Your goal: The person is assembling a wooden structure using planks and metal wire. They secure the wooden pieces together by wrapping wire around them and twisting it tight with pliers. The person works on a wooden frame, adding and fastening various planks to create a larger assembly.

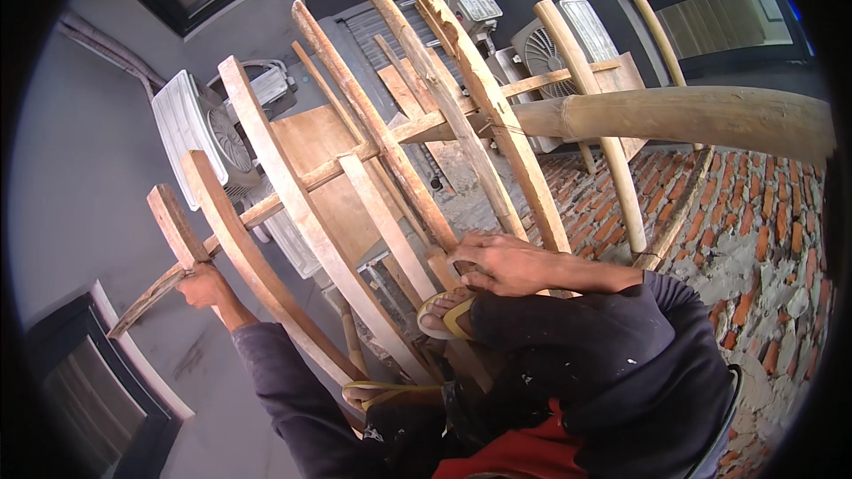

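Observation:
My left hand [206, 286] reaches out to the far left, its fingers closed round the near end of a short wooden plank [174, 220], where that plank crosses a long thin cross pole [262, 211]. Beside my foot, my right hand [506, 263] has its bent fingers round the near end of a reddish-brown wooden pole [386, 137]; the fingertips are partly hidden. Several planks and poles lie side by side across the cross pole, among them a pale plank [311, 222] and a split, rough-edged plank [497, 115]. I crouch on these timbers in sandals [448, 315].
A thick bamboo pole [692, 113] runs in from the right. Rough brickwork [754, 248] is on the right. Gaps between the timbers show a level far below, with several air-conditioner units [209, 137] and a plywood sheet [324, 168]. A dark-framed window [98, 390] is at lower left.

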`<state>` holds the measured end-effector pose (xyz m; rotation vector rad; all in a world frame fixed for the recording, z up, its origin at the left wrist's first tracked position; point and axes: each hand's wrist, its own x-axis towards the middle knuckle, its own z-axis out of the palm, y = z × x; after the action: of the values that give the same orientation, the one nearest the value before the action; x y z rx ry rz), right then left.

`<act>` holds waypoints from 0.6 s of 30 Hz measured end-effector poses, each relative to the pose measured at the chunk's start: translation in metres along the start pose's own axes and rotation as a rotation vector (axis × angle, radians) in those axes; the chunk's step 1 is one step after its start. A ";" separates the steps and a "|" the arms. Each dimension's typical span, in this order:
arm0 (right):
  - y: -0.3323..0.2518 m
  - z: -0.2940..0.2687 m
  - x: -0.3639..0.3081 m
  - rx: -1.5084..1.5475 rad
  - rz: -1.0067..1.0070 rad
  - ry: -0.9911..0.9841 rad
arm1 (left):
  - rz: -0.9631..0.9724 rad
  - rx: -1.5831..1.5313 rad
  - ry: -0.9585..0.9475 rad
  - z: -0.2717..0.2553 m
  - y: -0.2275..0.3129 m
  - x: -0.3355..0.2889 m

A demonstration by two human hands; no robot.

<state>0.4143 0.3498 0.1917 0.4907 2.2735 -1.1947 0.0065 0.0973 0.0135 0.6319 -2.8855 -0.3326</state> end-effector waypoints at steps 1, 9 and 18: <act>0.001 0.000 -0.001 0.017 -0.022 0.008 | -0.063 -0.028 -0.057 -0.003 0.000 0.001; -0.012 -0.012 0.009 0.068 -0.160 0.052 | 0.269 -0.042 -0.484 -0.056 -0.028 0.035; -0.022 0.006 0.027 0.050 -0.025 -0.030 | 0.733 0.457 -1.018 -0.266 -0.170 0.002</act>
<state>0.3825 0.3351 0.1870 0.4610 2.2353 -1.2652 0.1272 -0.1025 0.2268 -0.8495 -3.8611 0.1994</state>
